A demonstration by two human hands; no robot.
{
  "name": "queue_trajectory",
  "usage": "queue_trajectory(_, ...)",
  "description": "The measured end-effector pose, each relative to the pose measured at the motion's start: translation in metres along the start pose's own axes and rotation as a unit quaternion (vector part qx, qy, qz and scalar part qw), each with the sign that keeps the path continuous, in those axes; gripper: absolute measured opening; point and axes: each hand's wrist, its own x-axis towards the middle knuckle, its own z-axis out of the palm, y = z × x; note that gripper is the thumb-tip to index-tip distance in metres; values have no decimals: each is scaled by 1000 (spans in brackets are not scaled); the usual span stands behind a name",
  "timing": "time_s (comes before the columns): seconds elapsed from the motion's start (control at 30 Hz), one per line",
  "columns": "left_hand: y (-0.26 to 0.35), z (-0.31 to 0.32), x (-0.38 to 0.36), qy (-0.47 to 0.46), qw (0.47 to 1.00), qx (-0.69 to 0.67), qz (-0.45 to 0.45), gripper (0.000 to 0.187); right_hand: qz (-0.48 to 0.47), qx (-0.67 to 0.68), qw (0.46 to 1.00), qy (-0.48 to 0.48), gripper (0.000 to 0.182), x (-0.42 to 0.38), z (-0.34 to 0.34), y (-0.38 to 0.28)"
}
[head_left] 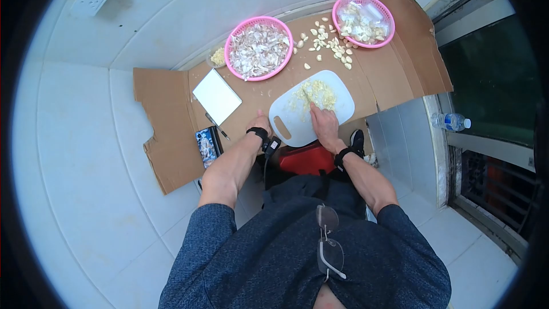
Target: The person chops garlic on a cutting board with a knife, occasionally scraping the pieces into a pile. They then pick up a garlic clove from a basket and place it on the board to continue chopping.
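A white cutting board [286, 106] with a handle slot lies tilted near the front edge of the cardboard, chopped garlic [321, 94] spread over its far half. My right hand [325, 126] is closed around a knife [306, 97], whose thin blade points into the garlic; its handle is hidden in my grip. Just left of the board, my left hand [261, 123] rests at the cardboard's edge, thumb out and holding nothing. Whole peeled garlic cloves [323, 43] are scattered beyond the board.
A pink basket [227, 51] holds garlic skins; another pink basket [393, 23] holds cloves and a plastic bag. A small tub of minced garlic [217, 56], a notepad [217, 96], a pen [217, 126] and a phone [206, 146] sit leftward. A water bottle [452, 122] stands by the window.
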Motion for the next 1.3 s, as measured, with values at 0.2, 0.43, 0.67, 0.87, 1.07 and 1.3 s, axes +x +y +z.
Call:
queue_trajectory(0.2,7,-11,-21,-4,1000,-28,-13,87,-1,-12,1000,12,34,5,-17,-7)
queue_trajectory(0.43,-9,15,19,-49,982,-168,-70,87,8,-11,1000,-9,34,-8,-7,9)
queue_trajectory(0.67,4,-4,-2,-28,997,-59,-35,90,20,-7,1000,14,32,-2,-16,9)
queue_trajectory(0.87,16,-21,-31,-32,999,2,-19,88,18,-5,1000,23,34,-7,-13,18)
queue_trajectory(1.07,14,-12,-43,3,963,-267,-43,85,15,2,1000,20,34,-10,-11,22)
queue_trajectory(1.3,16,-17,-35,7,999,-18,-45,86,36,18,999,17,30,-6,-19,10)
